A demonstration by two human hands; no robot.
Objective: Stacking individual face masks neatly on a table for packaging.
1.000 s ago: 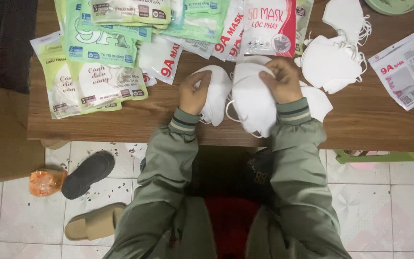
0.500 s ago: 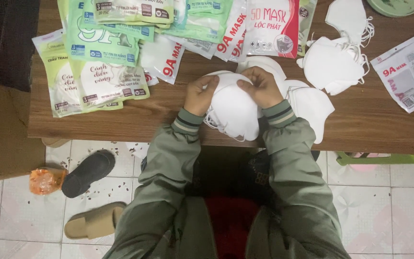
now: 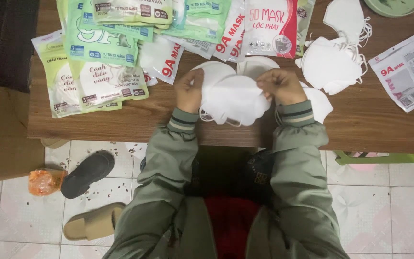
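A stack of white face masks point(image 3: 233, 98) is held over the near edge of a brown wooden table point(image 3: 370, 127). My left hand point(image 3: 189, 90) grips the stack's left side. On the right side, my right hand point(image 3: 280, 85) pinches the top edge. Thin elastic loops hang under the stack. Another white mask point(image 3: 320, 102) lies on the table beside my right wrist.
Green and white mask packets point(image 3: 97, 62) lie at the table's left and back. A red and white packet point(image 3: 270, 28) is behind my hands. Loose white masks point(image 3: 331, 62) and a flat packet point(image 3: 406, 72) are at right. Slippers point(image 3: 88, 172) and orange wrapper point(image 3: 44, 181) lie on the tiled floor.
Two separate masks, one in each hand, were brought together into a single stack. My hands now grip it from both sides.
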